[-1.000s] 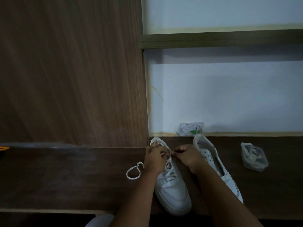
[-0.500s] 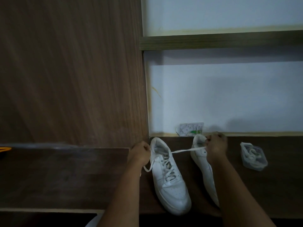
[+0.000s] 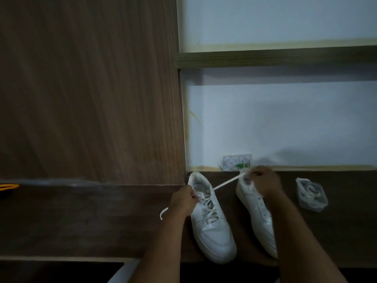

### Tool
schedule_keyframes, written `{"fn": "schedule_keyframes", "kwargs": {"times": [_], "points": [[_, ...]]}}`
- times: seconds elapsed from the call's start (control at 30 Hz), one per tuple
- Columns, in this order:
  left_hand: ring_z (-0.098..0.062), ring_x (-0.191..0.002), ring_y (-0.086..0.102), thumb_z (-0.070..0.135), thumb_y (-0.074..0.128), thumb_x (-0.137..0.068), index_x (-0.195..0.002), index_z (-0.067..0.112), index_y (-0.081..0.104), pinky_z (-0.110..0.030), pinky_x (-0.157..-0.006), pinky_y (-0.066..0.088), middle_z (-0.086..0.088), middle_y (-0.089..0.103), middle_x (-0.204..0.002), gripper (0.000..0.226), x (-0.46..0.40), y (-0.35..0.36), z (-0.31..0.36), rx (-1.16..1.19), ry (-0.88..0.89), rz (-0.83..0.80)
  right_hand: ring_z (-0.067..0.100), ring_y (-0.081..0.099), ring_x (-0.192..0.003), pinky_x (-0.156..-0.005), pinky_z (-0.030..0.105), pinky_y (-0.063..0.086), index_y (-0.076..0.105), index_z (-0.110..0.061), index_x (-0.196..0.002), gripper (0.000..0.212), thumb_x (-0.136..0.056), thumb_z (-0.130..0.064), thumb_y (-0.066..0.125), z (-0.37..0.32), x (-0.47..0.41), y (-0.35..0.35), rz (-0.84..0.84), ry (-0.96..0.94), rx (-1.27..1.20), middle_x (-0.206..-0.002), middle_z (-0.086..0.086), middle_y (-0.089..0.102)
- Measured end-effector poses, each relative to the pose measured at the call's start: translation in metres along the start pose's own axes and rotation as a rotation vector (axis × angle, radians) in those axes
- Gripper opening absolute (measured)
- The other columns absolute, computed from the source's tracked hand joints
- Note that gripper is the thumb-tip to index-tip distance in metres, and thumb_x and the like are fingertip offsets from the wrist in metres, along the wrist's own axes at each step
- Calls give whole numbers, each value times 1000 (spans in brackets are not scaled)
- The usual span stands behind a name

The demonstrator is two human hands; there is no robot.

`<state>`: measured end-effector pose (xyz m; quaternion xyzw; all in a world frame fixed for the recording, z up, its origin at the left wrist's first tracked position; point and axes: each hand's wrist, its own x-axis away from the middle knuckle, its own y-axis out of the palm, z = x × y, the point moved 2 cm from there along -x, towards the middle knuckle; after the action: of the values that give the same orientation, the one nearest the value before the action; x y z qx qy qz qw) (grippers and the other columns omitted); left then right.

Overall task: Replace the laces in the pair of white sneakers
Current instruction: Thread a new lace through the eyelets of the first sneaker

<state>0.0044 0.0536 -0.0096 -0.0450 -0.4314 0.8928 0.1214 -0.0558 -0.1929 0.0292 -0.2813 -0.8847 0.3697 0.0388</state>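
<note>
Two white sneakers stand on the dark wooden surface, toes toward me. The left sneaker (image 3: 210, 223) carries a white lace through its eyelets. My left hand (image 3: 184, 201) pinches one lace end at the shoe's upper left side, and a loop of lace (image 3: 163, 213) hangs out beside my wrist. My right hand (image 3: 262, 183) grips the other lace end (image 3: 226, 183), stretched taut from the shoe's top eyelets up to the right. The right sneaker (image 3: 257, 213) has no lace in its visible eyelets and lies partly under my right forearm.
A clear plastic box (image 3: 311, 195) with laces inside sits right of the shoes. A small printed packet (image 3: 236, 162) leans on the white wall behind them. A tall wooden panel (image 3: 91, 88) rises at the left; an orange object (image 3: 9, 186) shows at the far left edge.
Both hands first worked together at the left sneaker's top eyelets, then pulled apart. My right hand has drawn its lace end out to the right, and the lace is now taut.
</note>
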Motion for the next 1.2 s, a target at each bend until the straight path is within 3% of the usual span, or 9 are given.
{"fn": "schedule_keyframes", "kwargs": {"times": [0.13, 0.23, 0.43, 0.5, 0.8, 0.93, 1.03, 1.1, 1.2], "points": [[-21, -106, 60, 32, 57, -96, -107, 13, 62, -27, -81, 43, -3, 65, -113, 23, 3, -2, 1, -36, -1, -29, 33, 61, -94, -74, 34, 43, 66, 0, -100, 29, -96, -19, 44, 28, -6, -36, 111, 169, 172, -104, 22, 66], [-23, -107, 60, 30, 54, -97, -108, 12, 60, -31, -85, 46, -5, 64, -115, 22, 4, -6, 2, -22, -29, -43, 21, 60, -85, -71, 29, 45, 67, -12, -108, 30, -96, -31, 48, 11, 6, -9, -168, 44, 387, -101, 11, 67], [-26, -88, 68, 25, 51, -94, -112, 18, 59, -33, -66, 55, -9, 68, -101, 21, 8, -4, 6, 174, -109, -70, 22, 60, -99, -80, 31, 44, 62, -14, -98, 28, -96, -36, 46, -45, 41, 66, -187, -371, 336, -99, 3, 64], [-26, -80, 70, 31, 49, -96, -107, 20, 64, -28, -54, 50, -10, 69, -97, 22, 10, -2, 5, 196, -114, -85, 25, 59, -97, -72, 28, 38, 55, -11, -92, 26, -98, -34, 43, -44, 44, 80, -252, -281, 324, -96, 6, 61], [-23, -101, 59, 34, 44, -101, -113, 15, 63, -28, -76, 42, -5, 64, -115, 29, 6, -9, 1, 87, -95, 56, 24, 60, -93, -81, 30, 43, 59, -9, -92, 27, -97, -33, 47, -33, 30, 65, -154, -76, 224, -98, 10, 64], [-19, -82, 57, 34, 43, -101, -93, 10, 64, -31, -69, 42, -6, 62, -91, 33, 12, -26, 8, 166, -62, -10, 23, 63, -68, -66, 33, 53, 62, -3, -85, 32, -99, -27, 46, -41, 44, 47, -445, 255, -291, -71, 11, 67], [-15, -74, 54, 27, 49, -99, -72, 17, 59, -31, -67, 42, -2, 58, -78, 31, 29, -45, 22, 279, 48, -94, 35, 68, -85, -67, 40, 59, 56, 5, -96, 19, -98, -11, 45, -49, 59, 43, -624, 524, -942, -87, 26, 69], [-9, -72, 54, 21, 52, -98, -77, 15, 63, -24, -65, 43, 2, 60, -77, 24, 47, -52, 37, 202, 135, -295, 39, 66, -91, -68, 45, 59, 53, 6, -109, 21, -99, -9, 41, -59, 67, 49, -670, 565, -1109, -103, 30, 65], [-3, -67, 56, 19, 53, -99, -101, 6, 69, -19, -63, 44, 1, 67, -80, 21, 68, -53, 53, 113, 177, -582, 32, 60, -74, -55, 37, 55, 57, 3, -93, 22, -100, -10, 40, -78, 81, 61, -625, 571, -1167, -87, 22, 61]]}}
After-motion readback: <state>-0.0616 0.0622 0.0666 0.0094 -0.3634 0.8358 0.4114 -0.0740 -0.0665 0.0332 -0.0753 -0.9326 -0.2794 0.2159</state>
